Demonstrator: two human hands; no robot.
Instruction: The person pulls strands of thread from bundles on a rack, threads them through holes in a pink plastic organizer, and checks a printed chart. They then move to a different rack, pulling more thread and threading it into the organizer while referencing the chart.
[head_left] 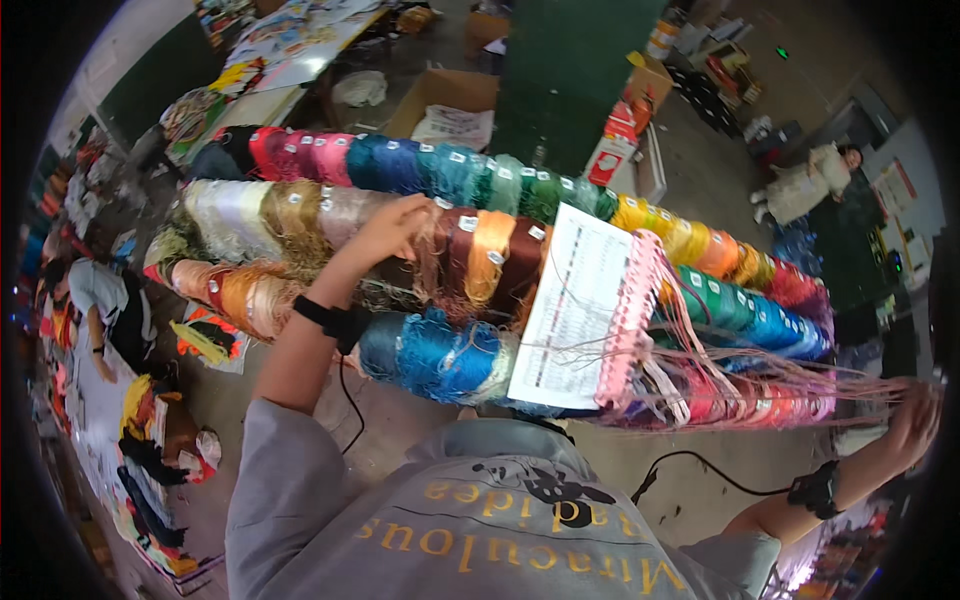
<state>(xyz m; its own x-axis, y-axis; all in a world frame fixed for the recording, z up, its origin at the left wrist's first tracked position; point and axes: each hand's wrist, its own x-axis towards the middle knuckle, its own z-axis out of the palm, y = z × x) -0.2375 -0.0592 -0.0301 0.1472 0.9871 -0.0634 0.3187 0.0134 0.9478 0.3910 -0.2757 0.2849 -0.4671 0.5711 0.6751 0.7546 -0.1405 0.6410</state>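
Note:
My left hand (398, 226) reaches over the middle row of a thread rack and touches brownish-mauve thread (428, 275), between a beige-pink skein (348, 212) and a dark brown one (458, 240). Its fingers are stretched, the thumb apart from them. Far out at the right, my right hand (912, 425) is closed on long pinkish thread strands (790, 372). These run taut and loosely fanned from the rack's middle. A white printed sheet (570, 310) lies over the skeins, with a pink holed strip (630, 320) carrying looped threads along its right edge.
Blue skeins (435, 355) fill the near row; green and yellow ones (660, 225) stand farther off. Black cables (720, 465) hang from both wristbands. Behind are an open cardboard box (440, 105) and a green pillar (575, 80). One person (815, 185) stands far right, another (100, 310) works at left.

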